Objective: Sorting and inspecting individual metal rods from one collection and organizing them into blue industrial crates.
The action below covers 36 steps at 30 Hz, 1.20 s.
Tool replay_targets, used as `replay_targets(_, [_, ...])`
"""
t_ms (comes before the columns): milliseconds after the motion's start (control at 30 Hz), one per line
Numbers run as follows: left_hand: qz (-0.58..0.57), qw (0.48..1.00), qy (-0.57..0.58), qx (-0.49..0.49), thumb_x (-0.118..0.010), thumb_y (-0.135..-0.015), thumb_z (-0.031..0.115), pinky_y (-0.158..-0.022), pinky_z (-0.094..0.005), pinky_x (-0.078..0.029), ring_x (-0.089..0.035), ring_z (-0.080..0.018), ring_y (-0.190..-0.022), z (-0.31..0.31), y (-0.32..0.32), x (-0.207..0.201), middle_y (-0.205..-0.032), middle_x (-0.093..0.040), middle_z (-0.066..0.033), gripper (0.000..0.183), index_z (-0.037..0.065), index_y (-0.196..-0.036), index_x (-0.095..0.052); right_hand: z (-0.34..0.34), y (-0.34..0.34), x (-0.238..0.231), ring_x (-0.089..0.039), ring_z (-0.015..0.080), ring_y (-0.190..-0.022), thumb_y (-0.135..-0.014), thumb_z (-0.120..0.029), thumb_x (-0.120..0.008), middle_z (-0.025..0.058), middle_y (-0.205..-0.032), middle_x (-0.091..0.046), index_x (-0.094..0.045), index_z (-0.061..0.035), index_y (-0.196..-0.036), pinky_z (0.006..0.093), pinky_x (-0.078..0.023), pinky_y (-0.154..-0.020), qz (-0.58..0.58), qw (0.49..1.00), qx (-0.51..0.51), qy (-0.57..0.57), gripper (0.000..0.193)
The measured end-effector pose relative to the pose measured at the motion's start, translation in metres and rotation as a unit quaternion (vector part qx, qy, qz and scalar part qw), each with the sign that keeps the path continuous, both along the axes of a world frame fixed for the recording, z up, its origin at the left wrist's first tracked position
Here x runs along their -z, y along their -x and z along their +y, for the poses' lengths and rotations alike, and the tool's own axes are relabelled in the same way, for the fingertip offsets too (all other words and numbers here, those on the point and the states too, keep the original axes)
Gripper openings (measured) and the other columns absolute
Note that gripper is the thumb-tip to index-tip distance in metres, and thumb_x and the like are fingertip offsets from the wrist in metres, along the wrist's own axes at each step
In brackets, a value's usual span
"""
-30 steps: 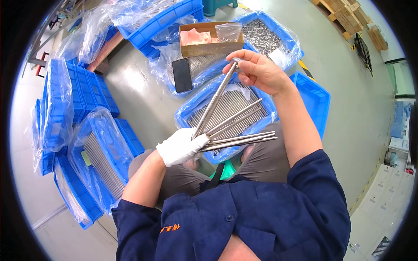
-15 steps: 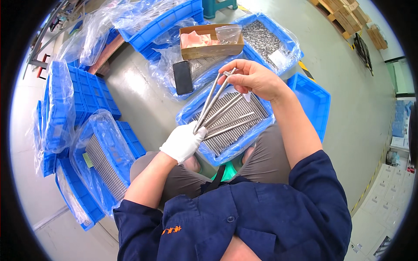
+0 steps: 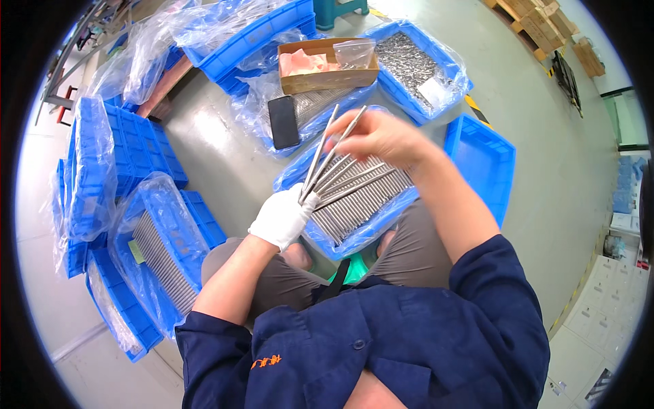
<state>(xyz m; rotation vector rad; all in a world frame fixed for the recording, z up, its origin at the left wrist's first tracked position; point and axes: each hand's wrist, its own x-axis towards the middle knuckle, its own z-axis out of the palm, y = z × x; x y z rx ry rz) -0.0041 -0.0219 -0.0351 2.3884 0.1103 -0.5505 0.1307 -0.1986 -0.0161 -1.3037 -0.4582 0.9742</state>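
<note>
Between gloved left fingers, metal rods fan out, gripped; right fingers, blurred, curl by their tips, hold unclear; crate rim below.

Grey floor: marked with yellow-black tape, right of centre
Blue crates: stacked at left
Green stool: set at top centre

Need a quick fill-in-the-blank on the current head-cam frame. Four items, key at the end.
1. The left hand wears a glove coloured ____.
2. The right hand, near the upper ends of the metal rods, is not gloved but ____.
3. The crumpled material inside the cardboard box is coloured ____.
4. Going by left and right, the phone lies to the ____ of the blue bin holding small metal parts.

Missing words: white; bare; pink; left.
</note>
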Motion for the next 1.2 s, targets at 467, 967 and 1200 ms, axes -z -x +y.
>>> replay_targets(467, [0.025,0.999,0.025,-0.029,-0.042,-0.083,0.028,-0.069,-0.0405,-0.041,-0.053,-0.0363,-0.078,-0.001,-0.004,-0.001,-0.08,-0.056,-0.02,0.027,0.005,-0.091,-0.053,0.013,0.015,0.012,-0.052,0.0057,-0.061,-0.076,-0.012,-0.06,0.0054,-0.086,-0.06,-0.054,-0.003,-0.099,0.018,-0.043,-0.054,0.073,0.994,0.047,0.059,0.025])
replay_targets(967, [-0.038,0.976,0.215,0.018,-0.044,-0.08,0.035,-0.071,-0.0373,-0.041,-0.054,-0.034,-0.079,-0.016,0.049,-0.008,-0.085,-0.056,-0.0193,0.035,0.004,-0.093,-0.054,-0.027,0.015,-0.033,-0.05,0.0088,-0.061,-0.08,-0.003,-0.048,0.011,-0.089,-0.057,-0.051,0.0001,-0.103,0.0206,-0.043,-0.056,-0.03,0.997,0.056,-0.049,0.023])
replay_targets(1200, [0.001,0.961,0.274,-0.028,-0.044,-0.08,0.038,-0.057,-0.0328,-0.041,-0.053,-0.0221,-0.059,-0.038,0.105,0.0,-0.064,-0.055,-0.0092,0.035,0.004,-0.082,-0.054,-0.006,0.087,-0.05,-0.053,0.0116,-0.059,-0.07,0.006,-0.051,0.0117,-0.086,-0.059,-0.052,-0.0012,-0.096,0.0229,-0.045,-0.054,-0.002,0.996,-0.042,0.075,0.027])
